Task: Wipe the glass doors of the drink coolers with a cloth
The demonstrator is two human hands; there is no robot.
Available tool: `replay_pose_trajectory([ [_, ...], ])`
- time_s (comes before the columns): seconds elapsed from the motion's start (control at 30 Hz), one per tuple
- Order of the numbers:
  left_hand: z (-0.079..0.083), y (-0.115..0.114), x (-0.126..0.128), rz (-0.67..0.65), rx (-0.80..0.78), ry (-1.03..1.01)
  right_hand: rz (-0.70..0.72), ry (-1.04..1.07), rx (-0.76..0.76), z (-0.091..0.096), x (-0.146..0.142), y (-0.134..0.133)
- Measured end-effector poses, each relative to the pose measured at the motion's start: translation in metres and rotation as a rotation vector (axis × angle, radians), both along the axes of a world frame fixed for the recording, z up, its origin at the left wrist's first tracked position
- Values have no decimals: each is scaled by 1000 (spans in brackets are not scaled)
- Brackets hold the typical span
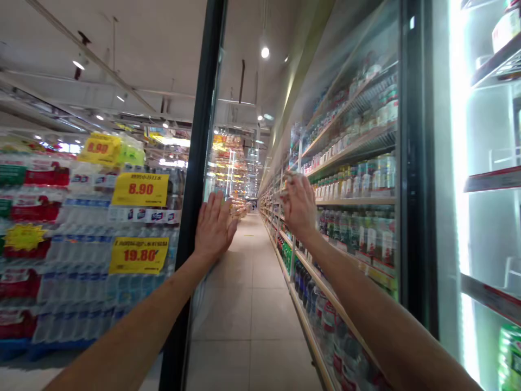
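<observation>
Supermarket shelving fills the left of the frame, where shrink-wrapped packs of clear plastic water bottles [77, 260] are stacked high behind rectangular yellow price signs [140, 189] printed with red figures. Just right of them a tall black door frame [200, 136] runs from top to bottom of the picture. The left hand [214, 228] lies flat against its edge, palm forward, fingers straight and close together, gripping nothing. Beyond it, at centre, a beige tiled floor [252, 282] runs down a long aisle under white ceiling lights. The right hand [299, 209] is raised right of centre at about the same height, empty, its fingers loosely bent and blurred. It is up at the clear glass pane [350, 98], though whether it touches the glass cannot be told. Seen through that pane, long shelves of bottled and canned drinks [358, 179] run away along the aisle. At the far right edge, brightly lit white cooler shelves [492, 179] hold a green drinks can [510, 353] in the lower corner.
</observation>
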State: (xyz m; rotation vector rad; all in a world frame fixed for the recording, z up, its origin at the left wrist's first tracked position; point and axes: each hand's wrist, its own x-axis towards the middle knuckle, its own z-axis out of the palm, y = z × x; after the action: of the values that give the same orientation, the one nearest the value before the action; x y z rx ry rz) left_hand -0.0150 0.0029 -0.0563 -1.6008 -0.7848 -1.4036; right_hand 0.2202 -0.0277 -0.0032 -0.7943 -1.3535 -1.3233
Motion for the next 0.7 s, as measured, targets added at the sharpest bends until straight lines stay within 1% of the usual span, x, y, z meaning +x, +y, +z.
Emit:
replay_pose_trajectory([
  [0.07, -4, 3, -2, 9, 28, 27, -26, -308, -88, -6, -7, 0],
  [0.1, -6, 4, -3, 18, 38, 38, -34, -401, -112, -5, -8, 0],
  [0.13, -8, 5, -3, 27, 43, 46, -35, -408, -112, -2, -7, 0],
  [0.17, -10, 6, -4, 36, 46, 47, -30, -332, -89, 3, -6, 0],
  [0.23, -14, 6, -4, 46, 43, 41, -17, -59, -9, 12, -3, 0],
  [0.27, -15, 6, -4, 47, 40, 37, -18, 32, 21, 14, -3, 0],
  [0.3, -16, 5, -4, 47, 37, 36, -26, 51, 30, 13, -5, 0],
  [0.33, -17, 4, -4, 49, 37, 38, -38, -6, 20, 8, -8, 0],
  [0.37, -18, 4, -4, 50, 38, 44, -52, -116, -9, 2, -11, 0],
  [0.43, -20, 3, -5, 57, 36, 57, -58, -397, -87, -11, -14, -1],
  [0.47, -20, 3, -5, 61, 33, 60, -51, -502, -121, -15, -14, -1],
  [0.5, -21, 3, -5, 64, 28, 62, -40, -545, -136, -16, -13, -1],
  [0.53, -22, 3, -5, 64, 22, 62, -28, -514, -128, -15, -11, -1],
  [0.57, -22, 3, -5, 63, 17, 62, -17, -412, -96, -12, -9, -1],
  [0.63, -23, 4, -5, 58, 10, 56, -7, -122, -10, -7, -8, 0],
  [0.67, -24, 4, -5, 56, 8, 53, -7, -40, 11, -7, -10, 1],
  [0.7, -24, 4, -5, 54, 7, 50, -12, -53, 2, -8, -12, 1],
])
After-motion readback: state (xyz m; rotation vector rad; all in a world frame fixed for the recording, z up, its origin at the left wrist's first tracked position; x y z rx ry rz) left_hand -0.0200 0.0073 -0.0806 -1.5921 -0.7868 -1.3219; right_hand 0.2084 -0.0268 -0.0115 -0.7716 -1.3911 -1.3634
